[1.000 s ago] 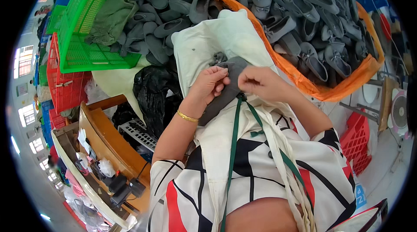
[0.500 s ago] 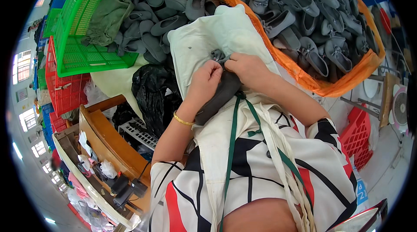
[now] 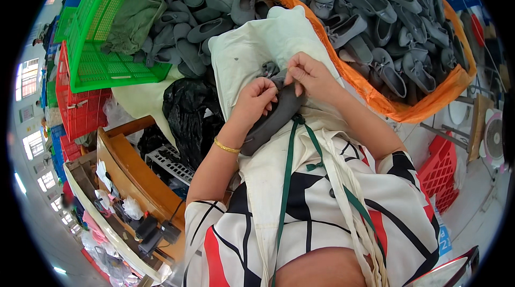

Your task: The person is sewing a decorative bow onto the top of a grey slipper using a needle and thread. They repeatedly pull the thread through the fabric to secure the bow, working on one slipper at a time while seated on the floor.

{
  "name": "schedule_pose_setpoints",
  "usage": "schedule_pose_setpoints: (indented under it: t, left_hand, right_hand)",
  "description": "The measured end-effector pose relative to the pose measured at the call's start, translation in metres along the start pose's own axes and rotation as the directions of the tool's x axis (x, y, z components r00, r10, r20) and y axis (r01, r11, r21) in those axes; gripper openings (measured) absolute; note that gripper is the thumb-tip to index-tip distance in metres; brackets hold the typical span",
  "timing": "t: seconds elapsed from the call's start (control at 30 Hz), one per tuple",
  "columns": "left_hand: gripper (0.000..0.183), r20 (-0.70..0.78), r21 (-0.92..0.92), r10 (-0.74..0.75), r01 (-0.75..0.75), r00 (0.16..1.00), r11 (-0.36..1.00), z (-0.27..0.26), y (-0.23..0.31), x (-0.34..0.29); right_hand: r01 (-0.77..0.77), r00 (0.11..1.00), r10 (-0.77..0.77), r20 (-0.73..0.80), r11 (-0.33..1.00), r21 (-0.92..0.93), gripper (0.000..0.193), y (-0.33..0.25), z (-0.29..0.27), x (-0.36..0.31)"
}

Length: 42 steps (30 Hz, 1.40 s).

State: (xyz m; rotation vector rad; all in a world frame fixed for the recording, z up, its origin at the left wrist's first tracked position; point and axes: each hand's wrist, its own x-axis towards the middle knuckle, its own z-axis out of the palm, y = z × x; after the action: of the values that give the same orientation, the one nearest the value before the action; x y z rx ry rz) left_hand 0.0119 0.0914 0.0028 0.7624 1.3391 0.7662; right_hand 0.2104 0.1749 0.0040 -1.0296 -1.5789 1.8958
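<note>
A dark grey slip-on shoe with a small bow at its toe lies on the pale cushion in my lap. My left hand has its fingers curled and closed at the shoe's left edge, near the opening. Over the right side of the shoe, my right hand is raised a little, with thumb and fingers pinched together. Whatever that pinch holds, if anything, is too small to make out. My left hand partly hides the shoe.
Ahead on the right, an orange sack holds many grey bowed shoes. More grey shoes pile up beside a green crate at the far left. Black plastic and a wooden drawer unit stand on the left; a red basket is at right.
Both hands were close together at the shoe's bow. My right hand has lifted slightly up and right, and my left hand sits slightly lower, opening a gap that shows more of the shoe.
</note>
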Motion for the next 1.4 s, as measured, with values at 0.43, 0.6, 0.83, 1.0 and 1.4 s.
schedule_pose_setpoints:
  t: [0.43, 0.6, 0.83, 1.0, 1.4]
  left_hand:
    - [0.006, -0.009, 0.799, 0.759, -0.452, 0.651, 0.397, 0.025, 0.003, -0.008]
    - [0.008, 0.05, 0.883, 0.699, -0.358, 0.713, 0.303, 0.021, 0.003, -0.003]
    - [0.004, 0.14, 0.894, 0.763, -0.412, 0.632, 0.177, 0.026, 0.009, 0.005]
    - [0.006, 0.096, 0.893, 0.761, -0.394, 0.642, 0.219, 0.025, -0.001, 0.007]
    - [0.02, -0.119, 0.484, 0.458, -0.352, 0.881, 0.801, -0.002, -0.032, 0.036]
  right_hand:
    - [0.122, 0.985, -0.15, -0.079, 0.95, -0.288, 0.004, 0.015, -0.019, -0.006]
    - [0.083, 0.991, -0.107, -0.086, 0.967, -0.242, 0.005, -0.007, -0.011, -0.012]
    - [0.275, 0.947, -0.311, -0.08, 0.914, -0.299, 0.005, -0.022, -0.009, 0.001]
    - [0.398, 0.882, -0.41, -0.232, 0.912, -0.102, 0.004, -0.066, -0.035, 0.006]
    - [0.09, 0.926, 0.304, 0.221, 0.392, -0.916, 0.05, -0.021, 0.012, -0.045]
